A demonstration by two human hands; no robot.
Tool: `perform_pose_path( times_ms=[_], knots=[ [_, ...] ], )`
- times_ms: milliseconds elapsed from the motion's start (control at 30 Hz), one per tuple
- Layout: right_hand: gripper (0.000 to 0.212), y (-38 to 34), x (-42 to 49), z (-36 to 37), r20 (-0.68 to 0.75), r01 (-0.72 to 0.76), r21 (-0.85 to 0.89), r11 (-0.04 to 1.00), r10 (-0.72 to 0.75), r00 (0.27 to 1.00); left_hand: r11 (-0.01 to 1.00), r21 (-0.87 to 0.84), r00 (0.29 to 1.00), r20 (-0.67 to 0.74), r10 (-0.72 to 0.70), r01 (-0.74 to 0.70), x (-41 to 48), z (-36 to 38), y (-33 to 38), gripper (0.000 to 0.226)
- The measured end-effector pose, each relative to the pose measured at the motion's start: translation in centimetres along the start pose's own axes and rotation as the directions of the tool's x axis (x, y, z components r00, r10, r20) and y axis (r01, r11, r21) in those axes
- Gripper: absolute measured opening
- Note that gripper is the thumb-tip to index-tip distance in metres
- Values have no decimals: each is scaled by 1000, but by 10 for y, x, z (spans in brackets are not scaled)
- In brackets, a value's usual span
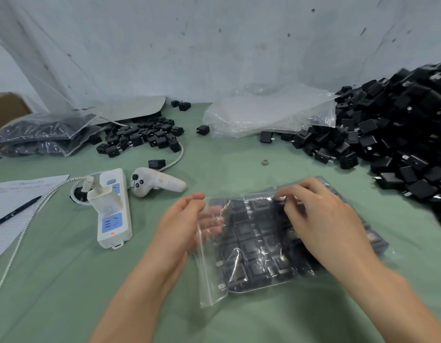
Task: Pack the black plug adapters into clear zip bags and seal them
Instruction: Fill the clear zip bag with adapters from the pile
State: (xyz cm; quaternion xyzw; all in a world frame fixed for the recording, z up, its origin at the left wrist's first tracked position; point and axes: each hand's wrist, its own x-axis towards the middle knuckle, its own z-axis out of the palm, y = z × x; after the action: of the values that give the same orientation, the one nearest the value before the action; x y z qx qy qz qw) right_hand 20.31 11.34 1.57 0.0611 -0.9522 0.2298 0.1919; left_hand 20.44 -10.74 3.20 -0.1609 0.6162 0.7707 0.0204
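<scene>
Hands at a zip bag point(241, 263) not yet sealed

My left hand point(187, 219), fingers straight, lies at the bag's left mouth on the near worktop point(66, 293). My right hand point(323, 219) pinches the film over the black plug adapters point(251, 219). If I tilt it, adapters could spill; wrinkles might stop the seal.

head-worn, looking forward-down, close over table point(66, 280)

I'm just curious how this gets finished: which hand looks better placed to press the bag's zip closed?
Left, probably. The left hand lies right at the mouth of the zip bag, fingers straight. The right hand sits farther in, over the black plug adapters, fingers curled on the plastic.
</scene>
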Motion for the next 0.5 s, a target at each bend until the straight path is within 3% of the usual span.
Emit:
perform_pose_path(
  times_ms=[67, 100, 133, 200, 233, 267, 367, 500],
  knots=[
    [24, 0, 2, -1, -16, -84, 233, 969, 90, 996, 985, 158, 990, -118, 82, -63, 0, -7, 0, 22],
    [22, -2, 4, -2, 2, -139, 405, 904, 152, 988, 947, 294, 961, -200, 192, -128, 0, -9, -1, 24],
    [21, -6, 7, -5, 53, -205, 610, 765, 219, 974, 873, 438, 903, -252, 347, -213, -2, -11, -1, 23],
    [22, -20, 11, -14, 253, -337, 885, 322, 275, 928, 712, 582, 784, -193, 590, -393, -13, -7, 3, 17],
    [22, -27, 12, -17, 328, -371, 919, 135, 260, 908, 686, 558, 779, -106, 618, -467, -21, 0, 4, 15],
    [23, -32, 12, -18, 370, -386, 922, 26, 235, 899, 720, 474, 816, -6, 578, -507, -30, 10, 4, 13],
    [30, -45, 8, -14, 364, -365, 931, -16, 134, 922, 857, 270, 892, 245, 378, -438, -49, 43, -6, 11],
    [35, -56, -1, -10, 240, -247, 960, 135, 65, 969, 913, 205, 922, 243, 301, -353, -53, 60, -14, 5]
  ],
)
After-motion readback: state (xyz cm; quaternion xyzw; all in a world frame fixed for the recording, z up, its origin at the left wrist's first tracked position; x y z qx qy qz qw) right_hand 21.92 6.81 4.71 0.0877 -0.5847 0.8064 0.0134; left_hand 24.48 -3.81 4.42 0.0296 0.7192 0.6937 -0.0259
